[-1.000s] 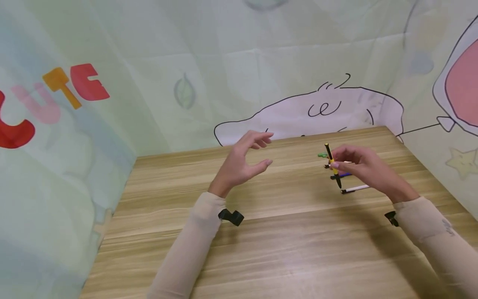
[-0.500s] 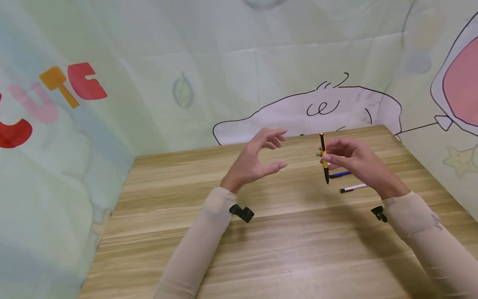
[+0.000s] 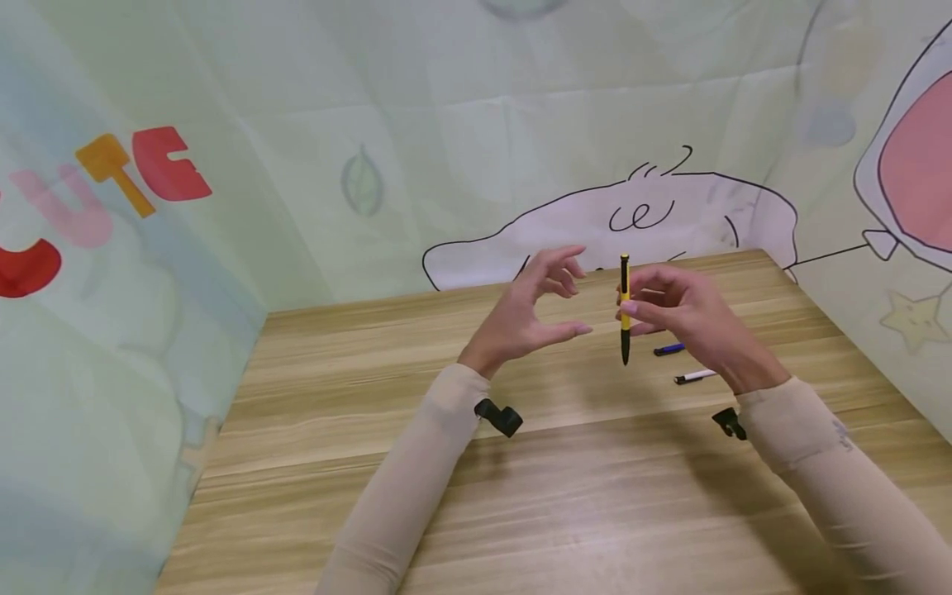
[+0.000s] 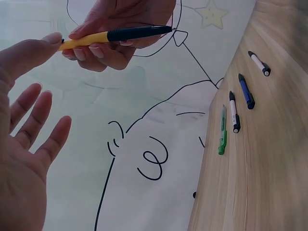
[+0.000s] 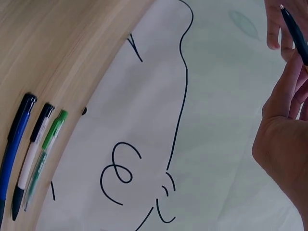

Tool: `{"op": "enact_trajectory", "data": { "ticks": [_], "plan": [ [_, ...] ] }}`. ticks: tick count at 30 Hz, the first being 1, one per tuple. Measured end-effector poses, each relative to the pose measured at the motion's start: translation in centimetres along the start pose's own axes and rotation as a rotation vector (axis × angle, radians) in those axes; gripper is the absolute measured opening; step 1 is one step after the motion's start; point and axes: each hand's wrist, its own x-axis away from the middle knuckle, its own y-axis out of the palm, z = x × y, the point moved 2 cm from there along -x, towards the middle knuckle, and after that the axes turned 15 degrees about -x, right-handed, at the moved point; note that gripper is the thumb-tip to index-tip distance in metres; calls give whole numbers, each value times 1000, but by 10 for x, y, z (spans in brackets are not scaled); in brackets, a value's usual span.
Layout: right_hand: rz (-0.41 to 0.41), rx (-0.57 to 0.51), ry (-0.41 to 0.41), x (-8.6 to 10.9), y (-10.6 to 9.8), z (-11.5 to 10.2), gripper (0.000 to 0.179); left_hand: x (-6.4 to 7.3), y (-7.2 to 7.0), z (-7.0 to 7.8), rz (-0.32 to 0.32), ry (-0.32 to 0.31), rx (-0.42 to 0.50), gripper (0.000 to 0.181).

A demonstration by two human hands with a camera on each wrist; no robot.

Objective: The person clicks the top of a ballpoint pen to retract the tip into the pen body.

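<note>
My right hand (image 3: 680, 318) pinches a yellow and black pen (image 3: 625, 310) between thumb and fingers, above the table. The pen is upright in the head view, its black tip downward. To its left, my left hand (image 3: 524, 318) is raised with fingers and thumb spread, holding nothing. A small gap separates its thumb from the pen in the head view; in the left wrist view the thumb overlaps the pen's rear end. Below the right hand lie a blue pen (image 3: 669, 349) and a white pen with black ends (image 3: 695, 377), both partly hidden in the head view.
In the left wrist view, a second white pen (image 4: 234, 113) and a green clear-barrelled pen (image 4: 223, 130) lie in the same row on the wooden table (image 3: 335, 413). A printed cloth (image 3: 312, 149) rises behind the table and at both sides.
The right hand has moved left and slightly up with the yellow pen, which has turned from slanted to upright. The left hand has moved right and up towards it, still spread.
</note>
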Motion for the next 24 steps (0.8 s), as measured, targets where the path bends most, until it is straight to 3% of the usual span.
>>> {"op": "enact_trajectory", "data": {
  "ticks": [9,16,24],
  "plan": [
    [-51,-153,39,-11,8,9,22,-1,8,-5,-20,-113,163,98],
    [-49,-209,81,-15,15,12,17,-4,10,9,-38,-171,294,92],
    [-1,-166,145,-18,22,14,36,-1,26,-10,-54,-177,324,94]
  ]
}}
